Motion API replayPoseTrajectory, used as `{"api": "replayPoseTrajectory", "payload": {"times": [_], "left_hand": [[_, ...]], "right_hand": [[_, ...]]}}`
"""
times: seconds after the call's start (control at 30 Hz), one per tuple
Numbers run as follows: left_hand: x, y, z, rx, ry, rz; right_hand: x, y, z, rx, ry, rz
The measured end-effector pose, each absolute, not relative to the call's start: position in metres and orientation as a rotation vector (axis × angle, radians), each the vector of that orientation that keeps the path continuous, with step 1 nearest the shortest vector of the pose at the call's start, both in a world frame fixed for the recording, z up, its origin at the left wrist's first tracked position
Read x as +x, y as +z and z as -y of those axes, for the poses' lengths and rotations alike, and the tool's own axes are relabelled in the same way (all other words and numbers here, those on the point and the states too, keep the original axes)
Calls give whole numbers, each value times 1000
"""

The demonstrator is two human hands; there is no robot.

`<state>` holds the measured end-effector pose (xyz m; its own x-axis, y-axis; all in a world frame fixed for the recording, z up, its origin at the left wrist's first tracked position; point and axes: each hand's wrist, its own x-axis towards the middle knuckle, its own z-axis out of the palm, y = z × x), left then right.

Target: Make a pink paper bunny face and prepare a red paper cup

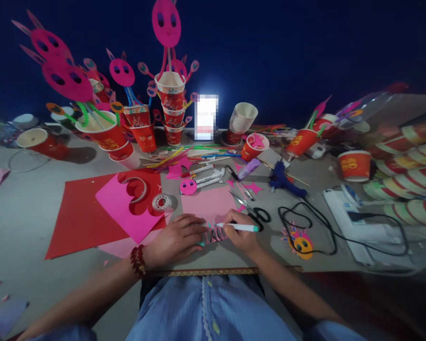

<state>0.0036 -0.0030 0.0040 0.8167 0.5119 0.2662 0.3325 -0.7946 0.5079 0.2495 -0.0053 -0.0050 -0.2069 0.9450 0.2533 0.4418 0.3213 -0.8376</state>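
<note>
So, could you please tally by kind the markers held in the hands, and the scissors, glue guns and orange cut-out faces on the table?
Marker in the right hand: 1
Scissors: 1 pair
Glue gun: 1
Orange cut-out face: 1
Total: 4

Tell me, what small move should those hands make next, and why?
Perhaps the right hand should add another stroke to the pink paper pieces: it holds the white marker with its tip at them, teal marks show there, and the left hand rests close by.
</note>
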Motion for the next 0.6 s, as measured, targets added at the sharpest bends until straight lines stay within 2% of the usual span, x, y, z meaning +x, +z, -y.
{"api": "replayPoseTrajectory", "payload": {"times": [0.6], "left_hand": [[3, 6, 4, 2545, 533, -637]], "right_hand": [[248, -7, 4, -1262, 819, 1821]]}}
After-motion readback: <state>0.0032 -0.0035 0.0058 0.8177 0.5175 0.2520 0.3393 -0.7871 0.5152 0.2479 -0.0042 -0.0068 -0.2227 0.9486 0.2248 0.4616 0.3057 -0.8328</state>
